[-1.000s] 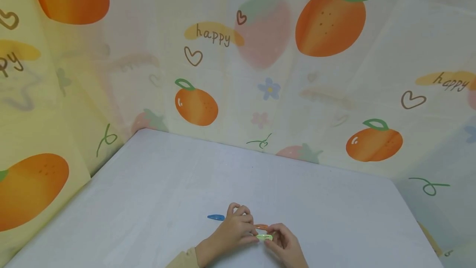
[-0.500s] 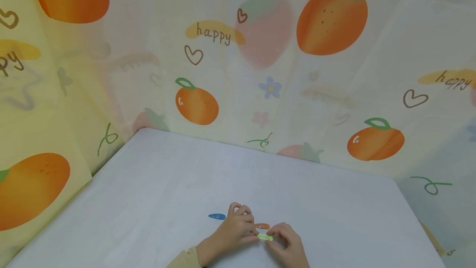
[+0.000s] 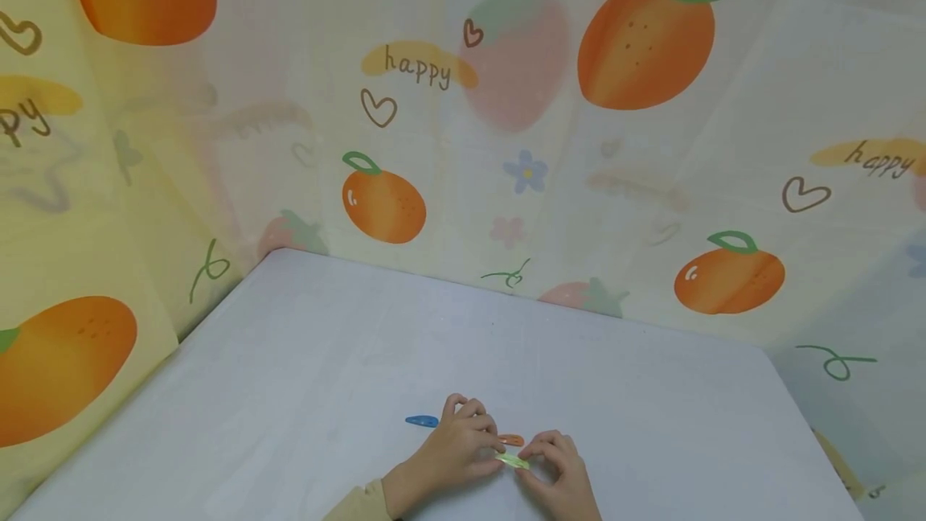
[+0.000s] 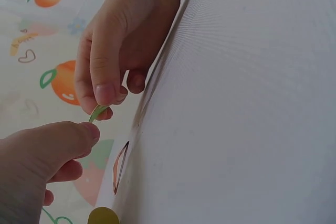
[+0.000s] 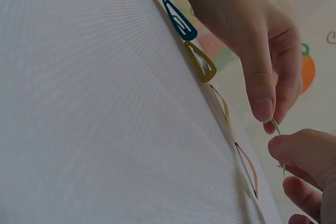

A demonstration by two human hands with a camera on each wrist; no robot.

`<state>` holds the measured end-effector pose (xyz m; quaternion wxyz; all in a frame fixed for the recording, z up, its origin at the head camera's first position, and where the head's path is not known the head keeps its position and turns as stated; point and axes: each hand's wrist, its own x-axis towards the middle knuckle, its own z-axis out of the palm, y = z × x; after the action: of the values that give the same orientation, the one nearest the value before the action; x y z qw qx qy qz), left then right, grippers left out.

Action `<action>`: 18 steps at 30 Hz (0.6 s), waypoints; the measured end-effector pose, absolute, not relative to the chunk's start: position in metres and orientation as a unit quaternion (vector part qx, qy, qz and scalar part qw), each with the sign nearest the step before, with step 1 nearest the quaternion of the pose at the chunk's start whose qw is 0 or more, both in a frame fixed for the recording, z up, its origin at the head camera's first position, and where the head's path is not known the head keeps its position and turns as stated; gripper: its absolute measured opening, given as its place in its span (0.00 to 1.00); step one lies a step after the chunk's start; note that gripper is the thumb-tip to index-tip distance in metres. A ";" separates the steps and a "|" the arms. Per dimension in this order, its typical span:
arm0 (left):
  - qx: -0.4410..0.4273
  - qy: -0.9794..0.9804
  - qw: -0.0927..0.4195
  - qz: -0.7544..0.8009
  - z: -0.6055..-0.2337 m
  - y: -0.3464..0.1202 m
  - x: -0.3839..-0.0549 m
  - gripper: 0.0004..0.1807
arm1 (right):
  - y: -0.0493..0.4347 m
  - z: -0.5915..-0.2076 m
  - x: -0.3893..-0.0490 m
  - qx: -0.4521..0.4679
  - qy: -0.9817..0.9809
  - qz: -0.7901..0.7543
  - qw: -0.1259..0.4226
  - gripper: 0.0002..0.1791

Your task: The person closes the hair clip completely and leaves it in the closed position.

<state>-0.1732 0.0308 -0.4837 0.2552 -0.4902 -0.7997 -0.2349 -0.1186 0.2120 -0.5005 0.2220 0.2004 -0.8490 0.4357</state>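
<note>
A light green snap hair clip (image 3: 514, 461) is held up between both hands. My left hand (image 3: 457, 447) pinches its left end between thumb and fingers; my right hand (image 3: 560, 473) pinches its right end. In the right wrist view the green clip (image 5: 276, 126) appears edge-on, thin and slightly bowed, partly covered by fingertips. Just behind the hands an orange hair clip (image 3: 510, 440) lies on the table. A blue hair clip (image 3: 422, 421) lies left of my left hand. An olive clip (image 5: 200, 62) and a yellow clip (image 5: 220, 103), hidden in the head view, lie between them.
The clips lie in a row on a white-covered table (image 3: 347, 344). Cloth walls (image 3: 463, 207) printed with oranges and strawberries stand along its back and sides.
The green clip has tilted, its right end now lower than its left. My right fingertips have shifted slightly, off the orange clip's end in the head view. My left hand stays nearly still.
</note>
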 end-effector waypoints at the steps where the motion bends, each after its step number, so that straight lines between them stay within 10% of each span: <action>1: -0.489 -0.801 0.252 -0.236 -0.484 0.031 -0.173 0.05 | 0.212 -0.502 -0.119 0.197 -0.851 0.434 0.223 0.12; 18: -0.480 -0.814 0.229 -0.235 -0.487 0.034 -0.170 0.05 | 0.200 -0.476 -0.109 0.197 -0.851 0.417 0.251 0.13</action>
<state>-0.1701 0.0340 -0.4865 0.2285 -0.4798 -0.8139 -0.2349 -0.1092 0.1998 -0.4758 0.2512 0.1966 -0.8511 0.4170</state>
